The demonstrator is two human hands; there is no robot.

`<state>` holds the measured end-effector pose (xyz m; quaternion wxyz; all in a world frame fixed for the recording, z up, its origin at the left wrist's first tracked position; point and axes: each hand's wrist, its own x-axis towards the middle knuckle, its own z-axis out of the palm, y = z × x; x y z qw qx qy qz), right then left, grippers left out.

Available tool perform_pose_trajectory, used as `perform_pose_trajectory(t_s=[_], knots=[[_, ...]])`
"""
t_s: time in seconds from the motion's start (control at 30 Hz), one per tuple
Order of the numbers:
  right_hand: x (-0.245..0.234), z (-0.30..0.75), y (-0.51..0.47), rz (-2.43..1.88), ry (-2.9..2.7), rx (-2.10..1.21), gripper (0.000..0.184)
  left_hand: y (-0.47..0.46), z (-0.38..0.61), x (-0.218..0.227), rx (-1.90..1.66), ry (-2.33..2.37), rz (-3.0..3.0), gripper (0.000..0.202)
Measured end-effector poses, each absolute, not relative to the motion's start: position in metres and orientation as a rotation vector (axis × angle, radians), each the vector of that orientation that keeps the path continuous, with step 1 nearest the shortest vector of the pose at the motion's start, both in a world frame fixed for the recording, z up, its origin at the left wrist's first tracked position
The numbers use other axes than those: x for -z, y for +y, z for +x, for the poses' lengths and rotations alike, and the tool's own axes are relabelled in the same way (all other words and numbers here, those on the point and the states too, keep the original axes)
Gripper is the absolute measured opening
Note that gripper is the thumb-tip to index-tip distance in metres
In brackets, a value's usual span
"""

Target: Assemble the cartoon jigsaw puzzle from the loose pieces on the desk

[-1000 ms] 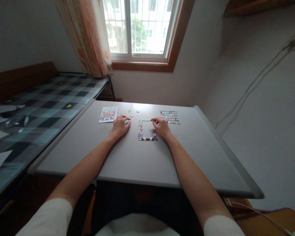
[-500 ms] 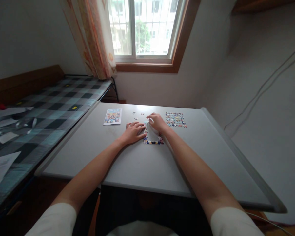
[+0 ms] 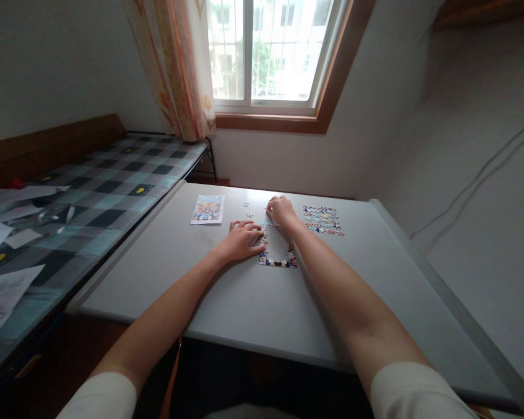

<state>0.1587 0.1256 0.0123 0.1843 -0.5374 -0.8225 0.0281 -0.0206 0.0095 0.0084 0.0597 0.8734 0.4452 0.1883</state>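
A partly joined jigsaw puzzle [image 3: 278,263] forms a border around a bare middle on the grey-white table [image 3: 240,302]. My left hand [image 3: 243,240] lies flat and open along its left side, with the fingertips touching the edge pieces. Just beyond the top of the border, my right hand [image 3: 283,212] is closed, its fingertips pinching a small jigsaw piece [image 3: 266,208] at the table surface. Most of that piece is hidden by the fingers. Two loose pieces, one far [image 3: 246,205] and one nearer [image 3: 250,216], lie to its left.
Rows of loose jigsaw pieces [image 3: 323,220] lie right of the border. A printed picture card [image 3: 208,209] rests at the table's far left. Beyond the left edge stands a bed [image 3: 157,169] with a checked cover and papers. A window [image 3: 279,58] is ahead.
My right hand has moved slightly away from me, from above the border's top to a loose piece, and its fingers have closed on it. My left hand stays in place. The view has shifted slightly.
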Motion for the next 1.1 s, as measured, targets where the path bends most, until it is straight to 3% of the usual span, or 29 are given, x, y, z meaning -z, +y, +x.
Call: perform_pose_trajectory(t_s=[0.27, 0.6, 1.1], knots=[[-0.004, 0.164, 0.134, -1.681, -2.067, -0.33, 0.021, 0.009, -0.02, -0.008, -0.564, 1.352, 2.641, 0.039], [-0.001, 0.159, 0.138, -1.798, -1.858, -0.452, 0.011, 0.01, -0.02, -0.006, -0.562, 1.341, 2.629, 0.04], [-0.015, 0.213, 0.084, -1.293, -1.533, -0.912, 0.028, 0.006, -0.012, -0.001, -0.701, 1.379, 2.61, 0.041]])
